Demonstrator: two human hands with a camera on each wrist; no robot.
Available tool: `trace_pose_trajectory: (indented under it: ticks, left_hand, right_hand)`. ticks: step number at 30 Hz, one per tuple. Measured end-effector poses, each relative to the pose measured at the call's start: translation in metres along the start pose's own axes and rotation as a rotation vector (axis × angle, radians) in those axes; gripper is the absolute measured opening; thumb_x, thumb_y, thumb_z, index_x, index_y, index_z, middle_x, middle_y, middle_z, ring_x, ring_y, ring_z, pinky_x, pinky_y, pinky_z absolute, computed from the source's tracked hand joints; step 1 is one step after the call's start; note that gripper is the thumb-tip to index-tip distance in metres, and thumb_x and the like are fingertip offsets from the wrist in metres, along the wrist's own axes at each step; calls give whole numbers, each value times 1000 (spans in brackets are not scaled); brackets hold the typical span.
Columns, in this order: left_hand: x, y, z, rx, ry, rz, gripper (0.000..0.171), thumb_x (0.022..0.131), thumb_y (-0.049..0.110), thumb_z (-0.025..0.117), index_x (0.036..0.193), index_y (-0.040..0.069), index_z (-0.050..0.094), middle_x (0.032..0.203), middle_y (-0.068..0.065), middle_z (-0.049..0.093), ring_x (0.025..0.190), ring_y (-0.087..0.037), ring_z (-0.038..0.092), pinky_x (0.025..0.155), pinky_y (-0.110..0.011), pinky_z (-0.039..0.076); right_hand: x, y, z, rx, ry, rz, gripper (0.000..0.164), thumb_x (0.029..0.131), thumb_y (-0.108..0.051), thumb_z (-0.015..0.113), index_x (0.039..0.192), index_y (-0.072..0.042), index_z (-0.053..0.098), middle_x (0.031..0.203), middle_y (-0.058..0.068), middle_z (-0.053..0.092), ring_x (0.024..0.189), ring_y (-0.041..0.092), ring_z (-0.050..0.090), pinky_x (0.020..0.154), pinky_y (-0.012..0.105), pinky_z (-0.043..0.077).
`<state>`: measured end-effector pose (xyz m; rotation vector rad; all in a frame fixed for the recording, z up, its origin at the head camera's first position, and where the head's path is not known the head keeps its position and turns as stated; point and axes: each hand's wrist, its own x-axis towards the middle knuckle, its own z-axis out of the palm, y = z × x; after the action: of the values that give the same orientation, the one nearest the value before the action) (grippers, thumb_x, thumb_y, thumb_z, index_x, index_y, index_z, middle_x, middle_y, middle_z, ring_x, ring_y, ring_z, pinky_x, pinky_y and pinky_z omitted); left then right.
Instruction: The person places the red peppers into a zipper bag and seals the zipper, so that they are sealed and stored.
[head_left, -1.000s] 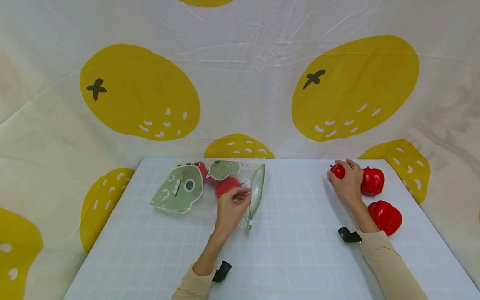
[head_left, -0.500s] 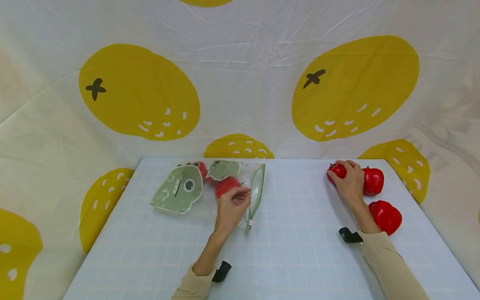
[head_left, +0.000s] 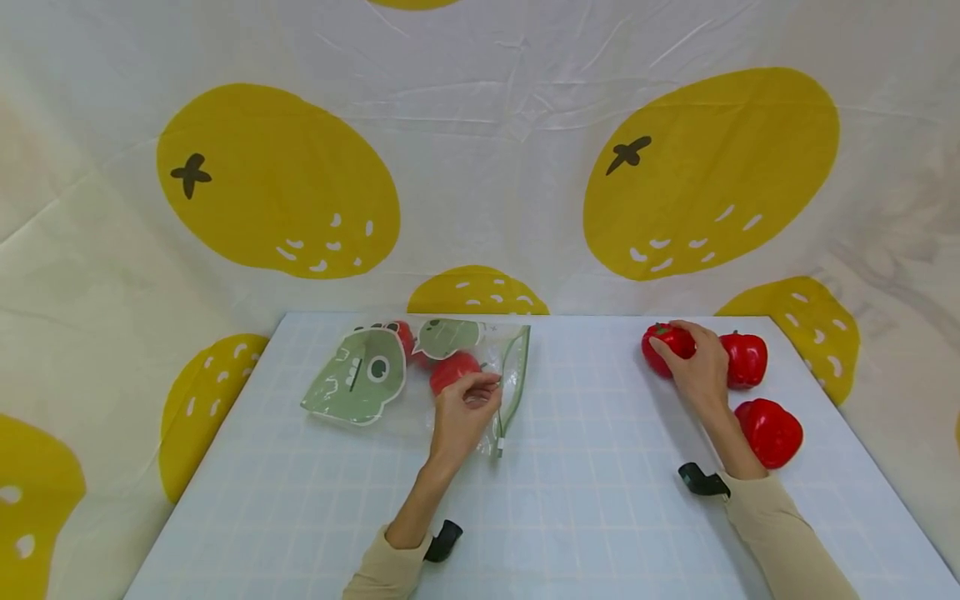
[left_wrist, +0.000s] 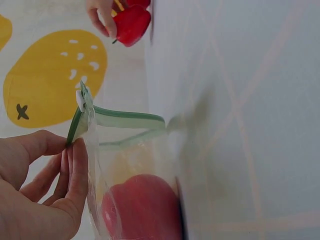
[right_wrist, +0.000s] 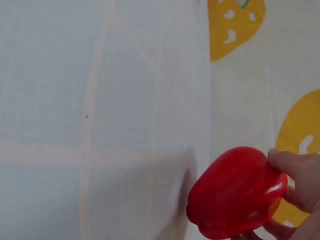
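Observation:
My left hand (head_left: 463,417) pinches the green-edged mouth of a clear zip bag (left_wrist: 132,117), holding it up off the table. Through the bag's film a red bell pepper (left_wrist: 145,207) shows near the opening, with more red things further in, partly hidden by the green cartoon print (head_left: 356,379). On the right, my right hand (head_left: 701,367) grips another red bell pepper (right_wrist: 237,195), thumb on one side and fingers on the other. In the right wrist view this pepper appears raised a little off the table, its shadow beside it.
Two more red bell peppers stand at the right: one pepper (head_left: 746,361) just beside my right hand, another pepper (head_left: 769,433) nearer, by the forearm. The pale checked table (head_left: 585,500) ends at a hanging cloth (head_left: 495,208) with yellow fruit prints.
The pepper in my right hand has shifted slightly left and lifted, tilting to show more of itself. My left hand and the bag stay where they were.

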<state>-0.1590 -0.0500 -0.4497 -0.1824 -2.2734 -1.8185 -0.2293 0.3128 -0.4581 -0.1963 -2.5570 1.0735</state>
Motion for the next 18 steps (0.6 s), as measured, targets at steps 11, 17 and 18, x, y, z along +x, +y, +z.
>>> trace_pose_trajectory:
  ticks: [11, 17, 18]
  left_hand:
    - [1, -1, 3, -57, 3, 6, 18, 90, 2, 77, 107, -3, 76, 98, -16, 75, 88, -31, 70, 84, -41, 61]
    - [0, -1, 1, -32, 2, 1, 18, 90, 2, 77, 107, -1, 77, 98, -13, 75, 88, -27, 70, 85, -37, 61]
    - [0, -1, 1, -26, 2, 1, 18, 90, 2, 77, 107, -1, 77, 98, -12, 75, 88, -27, 70, 85, -36, 61]
  right_hand:
    - [-14, -11, -2, 136, -48, 113, 63, 96, -42, 70, 147, -11, 52, 147, 17, 53, 134, 38, 46, 101, 58, 52]
    - [-23, -20, 0, 210, -104, 169, 68, 95, -49, 70, 149, -13, 51, 149, 15, 52, 134, 38, 48, 81, 14, 53]
    - [-24, -21, 1, 225, -114, 179, 69, 95, -50, 70, 150, -14, 51, 150, 15, 51, 134, 38, 48, 77, 10, 50]
